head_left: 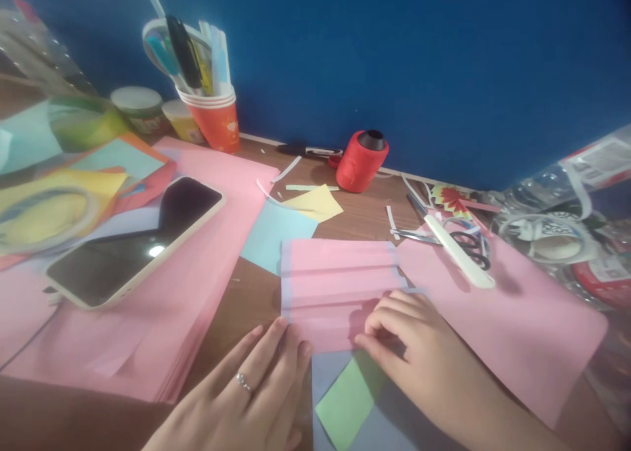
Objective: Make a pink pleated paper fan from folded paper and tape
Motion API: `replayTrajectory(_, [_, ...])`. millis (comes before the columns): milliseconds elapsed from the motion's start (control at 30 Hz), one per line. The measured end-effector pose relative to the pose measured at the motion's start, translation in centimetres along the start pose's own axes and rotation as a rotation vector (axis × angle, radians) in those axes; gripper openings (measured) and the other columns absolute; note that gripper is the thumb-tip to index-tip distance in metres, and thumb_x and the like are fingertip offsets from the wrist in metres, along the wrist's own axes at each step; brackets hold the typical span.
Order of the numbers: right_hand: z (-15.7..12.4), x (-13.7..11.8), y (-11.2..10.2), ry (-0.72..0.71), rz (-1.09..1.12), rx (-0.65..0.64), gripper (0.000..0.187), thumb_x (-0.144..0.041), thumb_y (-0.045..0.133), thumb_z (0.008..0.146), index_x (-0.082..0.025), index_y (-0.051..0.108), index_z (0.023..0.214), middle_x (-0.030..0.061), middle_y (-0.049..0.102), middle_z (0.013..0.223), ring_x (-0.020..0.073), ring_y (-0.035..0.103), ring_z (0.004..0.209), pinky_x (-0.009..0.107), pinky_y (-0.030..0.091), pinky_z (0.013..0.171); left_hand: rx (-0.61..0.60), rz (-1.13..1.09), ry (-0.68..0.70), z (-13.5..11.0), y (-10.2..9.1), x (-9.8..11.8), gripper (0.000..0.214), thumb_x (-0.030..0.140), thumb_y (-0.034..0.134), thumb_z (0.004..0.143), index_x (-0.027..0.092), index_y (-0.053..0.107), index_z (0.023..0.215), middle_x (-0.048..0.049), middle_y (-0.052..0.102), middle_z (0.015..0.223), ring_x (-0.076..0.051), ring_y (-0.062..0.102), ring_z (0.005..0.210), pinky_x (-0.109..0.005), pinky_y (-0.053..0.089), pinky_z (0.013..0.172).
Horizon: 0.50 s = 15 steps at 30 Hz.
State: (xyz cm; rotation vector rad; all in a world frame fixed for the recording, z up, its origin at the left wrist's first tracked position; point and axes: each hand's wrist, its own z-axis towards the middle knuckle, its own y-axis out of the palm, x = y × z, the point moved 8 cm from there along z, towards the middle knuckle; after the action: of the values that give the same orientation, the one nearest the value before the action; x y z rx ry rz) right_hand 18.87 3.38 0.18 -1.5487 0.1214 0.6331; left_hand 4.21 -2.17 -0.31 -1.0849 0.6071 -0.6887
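Observation:
A pink sheet of paper folded into pleats point(335, 283) lies in front of me on the wooden table point(256, 296). My left hand point(246, 392), with a ring on one finger, lies flat with its fingertips on the pleated paper's near left corner. My right hand point(409, 342) is curled, its fingertips pinching the near edge of the same paper. A green paper square point(348, 402) lies on a pale blue sheet just below the hands.
A phone point(135, 240) rests on a stack of pink paper point(187, 319) at left. Behind stand a cup of pens point(214, 112), a red thread spool point(362, 160), yellow point(315, 203) and blue point(273, 235) papers. Scissors point(451, 240) and another pink sheet point(513, 319) lie at right.

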Motion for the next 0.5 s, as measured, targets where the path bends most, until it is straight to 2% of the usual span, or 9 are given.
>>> replayTrajectory(333, [0.32,-0.33,-0.16,-0.024,-0.074,-0.001,0.022,-0.015,0.06,0.074,-0.02,0.048,0.056,-0.0053,0.055,0.058,0.0116,0.053,0.063,0.024,0.039,0.058,0.002,-0.014,-0.036,-0.08,-0.17,0.07,0.031,0.028,0.044,0.084,0.017,0.056,0.11,-0.0057,0.06,0.112,-0.02,0.048,0.111,-0.035,0.015,0.11])
replayTrajectory(433, [0.19,-0.23,-0.25,-0.009,-0.055,0.006,0.02,-0.016,0.06,0.074,-0.021,0.049,0.058,-0.0047,0.054,0.059,0.0124,0.052,0.061,0.025,0.037,0.057,0.025,-0.083,-0.093,-0.06,-0.34,-0.15,0.027,0.027,0.047,0.082,0.019,0.06,0.104,-0.0024,0.059,0.115,-0.018,0.047,0.112,-0.032,0.018,0.109])
replayTrajectory(500, [0.01,-0.19,-0.27,-0.005,-0.049,0.015,0.019,-0.019,0.06,0.075,-0.021,0.05,0.06,-0.0039,0.055,0.06,0.0131,0.051,0.061,0.026,0.035,0.058,0.044,-0.132,-0.072,-0.02,-0.49,0.12,0.021,0.026,0.049,0.081,0.02,0.063,0.097,0.0001,0.06,0.112,-0.015,0.049,0.107,-0.029,0.02,0.109])
